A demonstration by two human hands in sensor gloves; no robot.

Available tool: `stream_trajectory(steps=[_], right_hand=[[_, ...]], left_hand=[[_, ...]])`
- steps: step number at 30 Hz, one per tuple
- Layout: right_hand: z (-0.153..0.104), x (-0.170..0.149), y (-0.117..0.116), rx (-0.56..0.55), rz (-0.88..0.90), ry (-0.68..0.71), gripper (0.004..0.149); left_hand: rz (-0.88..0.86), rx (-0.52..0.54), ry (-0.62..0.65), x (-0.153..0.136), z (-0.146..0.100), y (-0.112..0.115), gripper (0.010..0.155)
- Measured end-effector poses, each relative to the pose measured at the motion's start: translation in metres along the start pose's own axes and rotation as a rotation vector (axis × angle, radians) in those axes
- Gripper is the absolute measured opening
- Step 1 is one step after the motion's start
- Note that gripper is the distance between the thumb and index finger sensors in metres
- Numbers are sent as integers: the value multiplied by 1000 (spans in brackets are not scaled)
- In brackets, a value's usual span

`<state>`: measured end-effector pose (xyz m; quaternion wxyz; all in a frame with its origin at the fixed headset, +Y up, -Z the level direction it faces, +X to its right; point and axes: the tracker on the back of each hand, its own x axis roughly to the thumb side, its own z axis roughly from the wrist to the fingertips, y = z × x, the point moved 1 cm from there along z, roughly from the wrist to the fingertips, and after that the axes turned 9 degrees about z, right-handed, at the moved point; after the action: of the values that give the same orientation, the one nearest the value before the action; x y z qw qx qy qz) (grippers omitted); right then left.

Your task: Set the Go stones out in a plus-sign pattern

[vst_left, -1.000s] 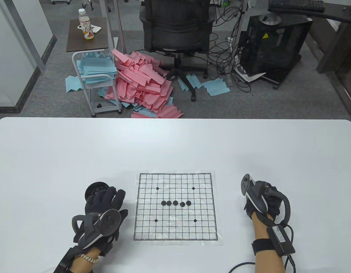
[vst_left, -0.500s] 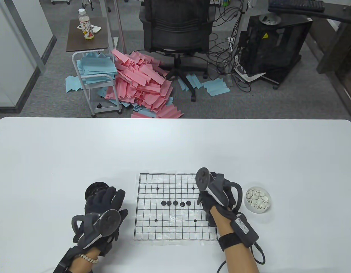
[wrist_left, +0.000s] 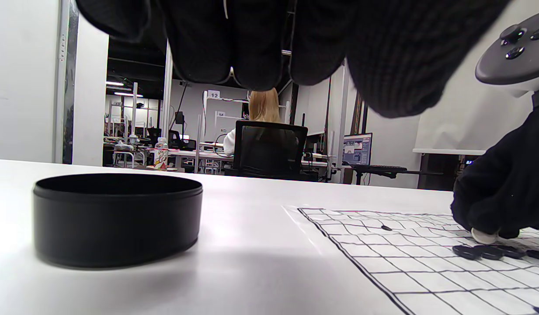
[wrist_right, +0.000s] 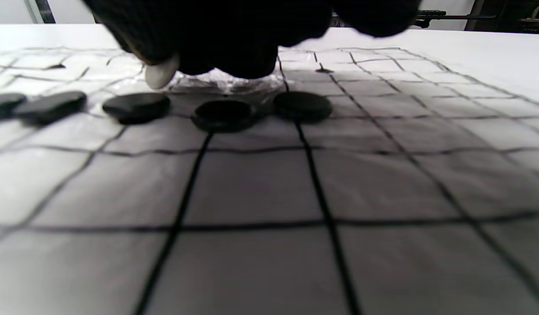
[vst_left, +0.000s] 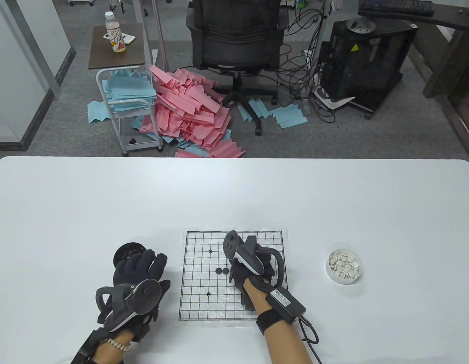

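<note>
A paper Go grid (vst_left: 204,303) lies on the white table. A row of black stones (wrist_right: 136,107) runs across its middle; two of them (vst_left: 222,270) show left of my right hand in the table view. My right hand (vst_left: 253,271) is over the grid's middle and pinches a white stone (wrist_right: 158,74) just behind the black row, low over the sheet (wrist_left: 483,236). My left hand (vst_left: 139,280) rests on the table left of the grid, by a black bowl (wrist_left: 116,216), with nothing seen in it.
A white bowl of white stones (vst_left: 344,265) stands right of the grid. Beyond the table's far edge are an office chair (vst_left: 234,41), a pile of pink and blue paper (vst_left: 185,110) and a small cart (vst_left: 120,72).
My right hand moved left from the white bowl to the grid's middle, carrying a white stone. It now covers the right part of the black row. My left hand stayed still.
</note>
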<state>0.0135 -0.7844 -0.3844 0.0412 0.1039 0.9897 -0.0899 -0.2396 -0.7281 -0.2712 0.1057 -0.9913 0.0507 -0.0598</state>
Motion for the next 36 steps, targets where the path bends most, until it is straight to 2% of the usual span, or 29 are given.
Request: stream_trajectory(steps=[7, 13, 19, 21, 24, 31, 36], right_hand=[[0, -1, 0, 12, 27, -4, 38], [-2, -16, 18, -32, 68, -9, 42], [-8, -56, 58, -174, 47, -23, 47], [-11, -79, 73, -215, 4, -52, 49], [-14, -107, 83, -238, -20, -87, 50], [-20, -173, 97, -258, -84, -225, 50], [-23, -210, 92, -209, -132, -292, 49]], left_hand=[[2, 0, 3, 0, 0, 0, 71], [-3, -5, 6, 3, 0, 1, 71], [7, -8, 10, 4, 0, 1, 71], [1, -8, 4, 3, 0, 1, 71], [2, -2, 4, 2, 0, 0, 71], [1, -6, 3, 2, 0, 0, 71], [0, -9, 0, 2, 0, 0, 72]])
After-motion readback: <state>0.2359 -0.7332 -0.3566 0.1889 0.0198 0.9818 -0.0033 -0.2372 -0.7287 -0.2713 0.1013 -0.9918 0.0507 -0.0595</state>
